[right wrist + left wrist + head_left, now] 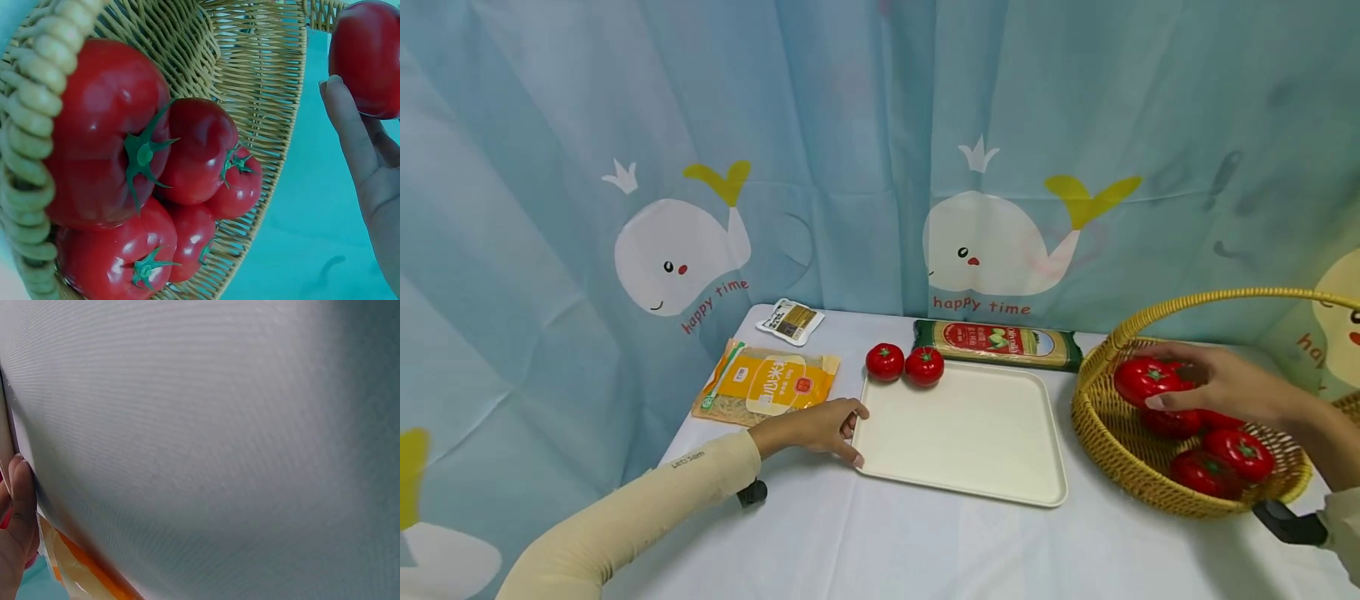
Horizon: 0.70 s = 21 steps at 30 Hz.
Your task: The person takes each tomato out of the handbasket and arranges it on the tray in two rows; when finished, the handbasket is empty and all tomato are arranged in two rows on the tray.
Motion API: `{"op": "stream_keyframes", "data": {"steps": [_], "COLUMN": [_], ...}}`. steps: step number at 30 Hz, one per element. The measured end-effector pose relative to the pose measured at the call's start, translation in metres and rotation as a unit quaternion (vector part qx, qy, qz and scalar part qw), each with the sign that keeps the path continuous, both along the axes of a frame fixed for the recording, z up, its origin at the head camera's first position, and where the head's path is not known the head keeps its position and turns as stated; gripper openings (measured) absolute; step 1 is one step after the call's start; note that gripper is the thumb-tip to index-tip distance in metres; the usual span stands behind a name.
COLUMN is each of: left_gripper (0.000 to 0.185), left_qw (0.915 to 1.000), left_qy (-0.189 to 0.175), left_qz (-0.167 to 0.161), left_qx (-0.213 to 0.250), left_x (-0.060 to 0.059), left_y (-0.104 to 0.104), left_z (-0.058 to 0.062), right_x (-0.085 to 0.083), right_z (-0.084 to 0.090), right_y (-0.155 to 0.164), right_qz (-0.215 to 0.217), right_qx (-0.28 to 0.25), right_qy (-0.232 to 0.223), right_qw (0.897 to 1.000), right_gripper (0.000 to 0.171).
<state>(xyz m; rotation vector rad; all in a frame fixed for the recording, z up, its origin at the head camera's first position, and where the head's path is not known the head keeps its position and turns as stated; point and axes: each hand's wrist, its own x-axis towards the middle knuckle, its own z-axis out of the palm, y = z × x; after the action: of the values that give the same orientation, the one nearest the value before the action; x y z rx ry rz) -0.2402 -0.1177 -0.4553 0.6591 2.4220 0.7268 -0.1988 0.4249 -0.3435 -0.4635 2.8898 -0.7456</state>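
Note:
My right hand (1232, 383) holds a red tomato (1145, 381) between thumb and fingers, over the wicker basket (1093, 417). In the right wrist view that tomato (369, 59) is at the upper right, clear of the others. Inside the basket lie several more tomatoes (1240, 454) with green stems. At the left edge of a cream rectangular tray (958, 433), my left hand (820, 429) grips the rim, its thumb near the front corner. Two tomatoes (924, 367) sit side by side at the tray's back left corner.
A yellow and orange food packet (767, 383) lies beyond the left forearm, with a small white packet (790, 322) behind it. Behind the tray lies a long green and red pasta packet (996, 343). The basket's tall handle (1217, 294) arches near the right hand. A blue curtain (850, 167) hangs behind.

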Motion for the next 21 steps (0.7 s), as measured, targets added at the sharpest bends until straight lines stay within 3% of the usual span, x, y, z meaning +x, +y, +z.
{"op": "stream_keyframes", "data": {"steps": [10, 16, 21], "left_gripper": [0.067, 0.068, 0.067], "left_qw": [1.0, 0.9999, 0.9999], "left_qy": [-0.004, -0.007, -0.008], "left_qz": [-0.003, 0.0, 0.001], "left_qx": [0.004, 0.01, 0.014], "left_x": [0.0, 0.001, 0.001], "left_y": [-0.001, 0.0, 0.0], "left_z": [0.0, 0.0, 0.001], "right_x": [0.009, 0.012, 0.016], "right_z": [-0.002, -0.002, -0.002], "right_y": [-0.002, -0.008, -0.012], "right_qz": [0.015, 0.001, 0.015], "right_qx": [-0.042, -0.04, -0.082], "right_qy": [-0.001, -0.028, -0.046], "right_qw": [0.999, 0.999, 0.995], "right_gripper": [0.059, 0.059, 0.057]}}
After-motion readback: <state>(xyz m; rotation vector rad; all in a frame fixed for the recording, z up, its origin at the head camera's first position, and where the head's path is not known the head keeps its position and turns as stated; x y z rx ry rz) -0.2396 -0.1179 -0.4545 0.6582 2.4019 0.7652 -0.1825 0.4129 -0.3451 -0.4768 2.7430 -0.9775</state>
